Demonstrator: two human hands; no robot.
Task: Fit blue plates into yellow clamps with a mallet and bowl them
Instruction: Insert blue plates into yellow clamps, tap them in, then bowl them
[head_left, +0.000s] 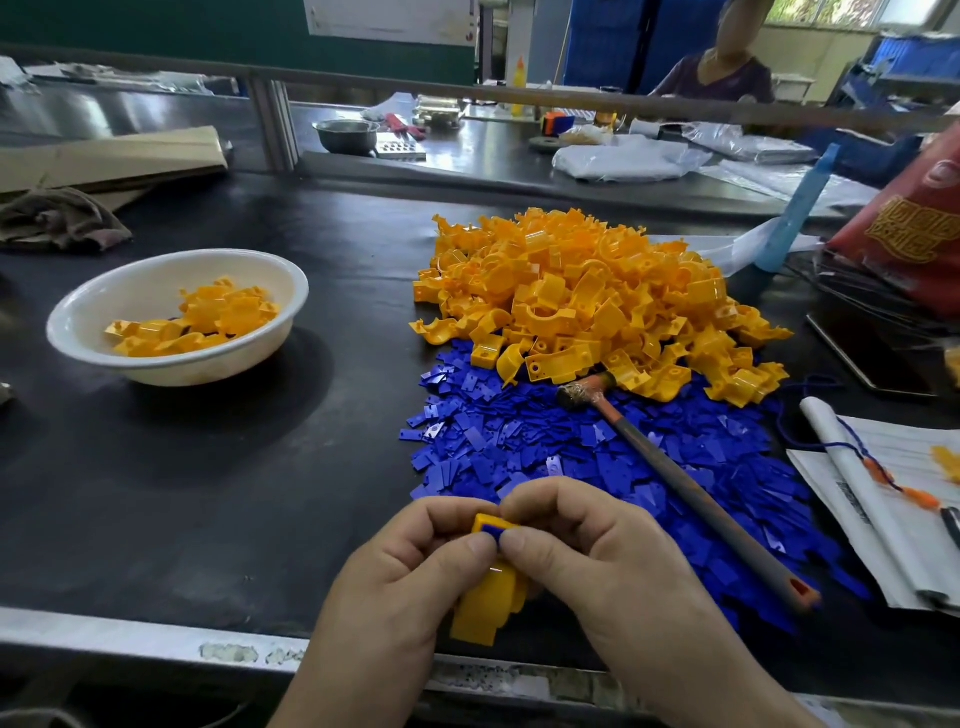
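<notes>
**Item 1: blue plate (491, 529).** Sits in the top slot of one yellow clamp (485, 605), held over the near edge of the bench. It looks started in the slot, not driven home.

**Item 2: left hand (410, 577).** Fingers are curled round the clamp's upper end and the thumb is pressed beside the plate, steadying the clamp upright so the slot faces up.

**Item 3: right hand (587, 561).** Thumb and forefinger are closed together on the plate's edge, apparently lining it up.

**Item 4: mallet (691, 492).** Lies unheld across the heap of blue plates (519, 441). Its handle end is near the right hand, probably so it can be picked up quickly for the seating blow.

**Item 5: heap of yellow clamps (587, 291).** Lies directly behind the blue heap and touches it, so both stocks are within one reach.

**Item 6: white bowl (218, 370).** Stands well apart on the left and holds a few yellow clamps, judged to be finished pieces.

**Item 7: black bench (234, 493).** Carries everything above.

**Item 8: papers (883, 499).** At the right edge.
</notes>
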